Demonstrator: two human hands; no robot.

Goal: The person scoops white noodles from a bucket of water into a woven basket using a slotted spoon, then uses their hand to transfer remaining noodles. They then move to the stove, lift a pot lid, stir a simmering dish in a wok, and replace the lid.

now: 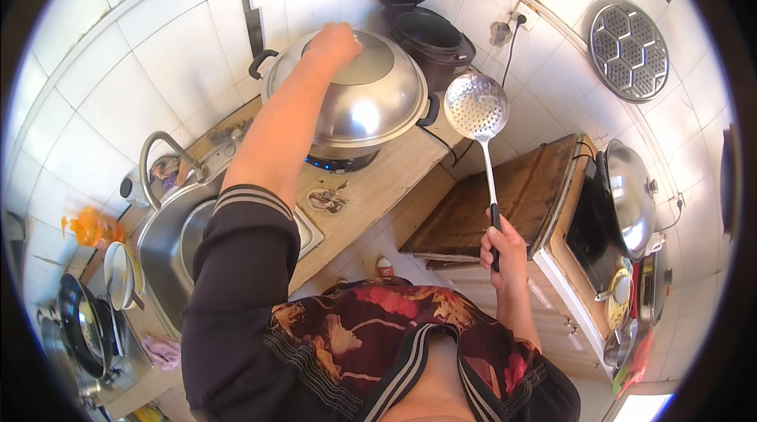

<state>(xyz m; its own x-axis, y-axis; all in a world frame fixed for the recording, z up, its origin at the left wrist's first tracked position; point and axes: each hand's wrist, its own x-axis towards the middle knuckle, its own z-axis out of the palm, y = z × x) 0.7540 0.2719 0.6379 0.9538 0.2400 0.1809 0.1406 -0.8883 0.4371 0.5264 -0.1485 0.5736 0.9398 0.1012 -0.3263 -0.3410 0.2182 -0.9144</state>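
My left hand (337, 48) reaches forward and grips the top of a domed steel wok lid (366, 112); the knob is hidden beneath my fingers. The lid has a glass centre and rests on a large two-handled pan, whose black side handle (429, 111) sticks out at the right. Below the pan, an induction cooker (342, 162) shows blue lights. In my right hand (505, 247) is a perforated steel skimmer (476, 106), held upright by its black grip, its bowl raised to the right of the pan.
A rice cooker (426, 38) with its lid up stands behind the pan. Left of my arm is a steel sink (162, 244) with a curved faucet (171, 141). A brown wooden board (497, 197) tops the right-hand cabinet, near a lidded wok (630, 197). A cleaver (253, 26) hangs on the tiled wall.
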